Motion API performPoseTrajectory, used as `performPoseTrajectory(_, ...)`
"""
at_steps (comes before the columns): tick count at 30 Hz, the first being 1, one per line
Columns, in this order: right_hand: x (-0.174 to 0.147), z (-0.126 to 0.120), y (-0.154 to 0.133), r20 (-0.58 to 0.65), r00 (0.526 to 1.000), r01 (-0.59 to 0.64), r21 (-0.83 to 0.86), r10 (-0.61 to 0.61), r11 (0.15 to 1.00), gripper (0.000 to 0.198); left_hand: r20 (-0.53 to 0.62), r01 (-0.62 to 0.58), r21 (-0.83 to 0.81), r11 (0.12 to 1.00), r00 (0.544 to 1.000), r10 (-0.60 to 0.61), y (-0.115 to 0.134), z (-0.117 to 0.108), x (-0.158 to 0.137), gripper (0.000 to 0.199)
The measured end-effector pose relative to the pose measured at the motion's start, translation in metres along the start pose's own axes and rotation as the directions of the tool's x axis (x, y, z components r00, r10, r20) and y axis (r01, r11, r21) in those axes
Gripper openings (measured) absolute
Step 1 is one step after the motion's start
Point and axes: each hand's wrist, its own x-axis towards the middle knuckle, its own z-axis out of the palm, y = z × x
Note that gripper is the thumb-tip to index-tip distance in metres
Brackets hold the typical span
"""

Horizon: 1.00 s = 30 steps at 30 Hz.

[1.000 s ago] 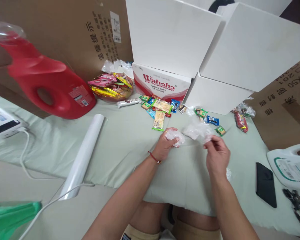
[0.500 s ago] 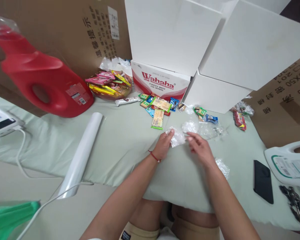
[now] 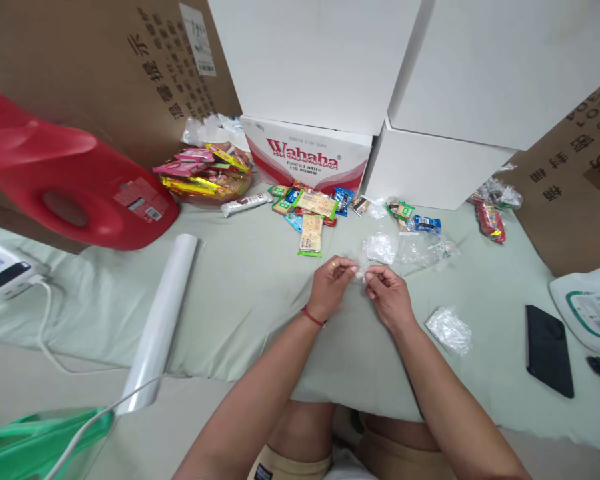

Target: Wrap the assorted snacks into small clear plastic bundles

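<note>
Both my hands meet over the middle of the cloth-covered table. My left hand (image 3: 331, 285) pinches one side of a small clear plastic bag (image 3: 360, 272), and my right hand (image 3: 389, 292) pinches its other side. Most of the bag is hidden by the fingers. Just beyond them lies a stack of clear plastic bags (image 3: 381, 247), with a loose clear wrapper (image 3: 425, 253) to its right. Another folded clear bag (image 3: 449, 330) rests right of my right forearm. Wrapped biscuits (image 3: 311, 233) and other small snacks are heaped in front of the Wahaha box (image 3: 307, 160).
A bowl of wrapped snacks (image 3: 207, 177) and a red jug (image 3: 75, 180) stand at left, near a white plastic roll (image 3: 165, 320). White boxes (image 3: 430, 167) rise at the back. A phone (image 3: 549, 350) and a white jug (image 3: 587, 307) are at right.
My right hand has come in to the bag, and both hands now pinch it close together. The bag appears bunched smaller between the fingers. The view has shifted slightly.
</note>
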Motion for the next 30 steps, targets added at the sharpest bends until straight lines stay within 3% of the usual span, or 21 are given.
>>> performPoseTrajectory(4,0.003,-0.004,-0.008,-0.088,0.996,0.002,0.118,0.008,0.993,0.029,-0.106,0.098,-0.177,0.979,0.987,-0.118,-0.001,-0.006,0.006,0.029)
performPoseTrajectory(8,-0.001,-0.002,-0.007,-0.014,1.0,-0.018,0.075,0.019,0.997,0.029,0.064,0.062,-0.051,0.997,0.996,-0.058,0.004,0.0,-0.001,0.033)
performPoseTrajectory(10,-0.002,0.0,-0.006,0.039,0.998,-0.04,0.052,0.038,0.998,0.029,0.092,0.055,-0.018,0.998,0.994,-0.053,0.004,0.001,-0.004,0.03)
performPoseTrajectory(15,-0.001,-0.004,-0.013,0.015,0.999,-0.05,0.121,0.048,0.991,0.029,-0.065,0.098,-0.226,0.969,0.991,-0.116,0.001,-0.005,0.001,0.033)
performPoseTrajectory(17,-0.002,-0.005,-0.015,0.03,0.999,-0.041,0.106,0.038,0.994,0.029,-0.094,0.094,-0.236,0.967,0.988,-0.119,0.0,-0.006,0.003,0.034)
performPoseTrajectory(19,-0.005,-0.002,-0.013,0.103,0.995,-0.012,0.024,0.009,1.0,0.029,-0.067,0.105,-0.208,0.972,0.99,-0.121,-0.001,-0.004,0.002,0.035)
performPoseTrajectory(22,-0.007,0.004,-0.005,0.164,0.985,0.072,-0.108,-0.053,0.992,0.029,0.062,0.148,-0.186,0.971,0.988,-0.139,-0.001,-0.002,-0.002,0.035)
performPoseTrajectory(25,-0.005,0.003,-0.002,0.072,0.996,0.061,-0.088,-0.055,0.994,0.026,0.086,0.156,-0.185,0.97,0.986,-0.142,-0.001,-0.001,-0.002,0.036)
performPoseTrajectory(30,0.003,-0.012,-0.012,-0.091,0.995,-0.015,0.199,0.034,0.98,0.031,-0.034,0.15,-0.39,0.909,0.984,-0.177,0.006,-0.006,0.003,0.041)
